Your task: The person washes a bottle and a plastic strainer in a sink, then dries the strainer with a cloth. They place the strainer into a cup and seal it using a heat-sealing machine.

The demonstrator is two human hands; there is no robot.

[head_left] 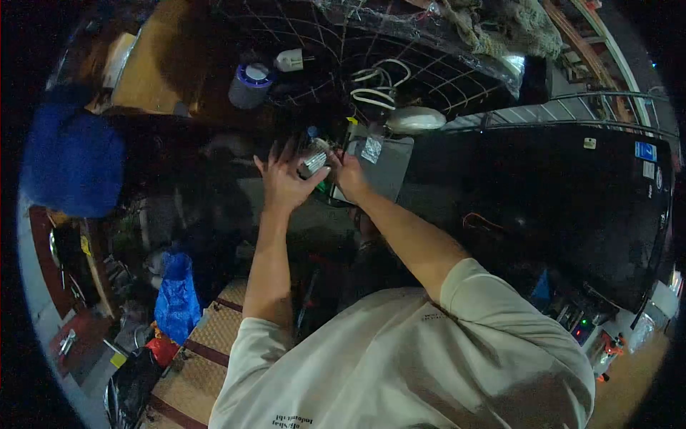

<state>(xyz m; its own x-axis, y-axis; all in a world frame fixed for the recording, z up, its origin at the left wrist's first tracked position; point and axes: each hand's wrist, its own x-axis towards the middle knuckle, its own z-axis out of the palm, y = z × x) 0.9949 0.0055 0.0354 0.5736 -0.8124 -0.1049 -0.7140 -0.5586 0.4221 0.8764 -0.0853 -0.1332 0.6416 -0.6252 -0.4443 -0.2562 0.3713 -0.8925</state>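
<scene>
My left hand [286, 182] has its fingers spread, with its thumb beside a small clear, shiny item [314, 160] that shows a printed silver and white surface. From the other side, my right hand [350, 176] reaches the same item with its fingers bent together at its edge; what exactly they grip is too small to tell. Just behind the right hand lies a grey flat panel [389, 168] with a silver foil piece [371, 149] on it.
Beyond my hands are a cylinder with a purple rim [250, 87], a white plug [291, 60], a coiled white cable [375, 96] and a wire grid. A large black surface [529, 193] extends right. Blue bags [177, 300] and a wooden slatted surface [189, 379] are at lower left.
</scene>
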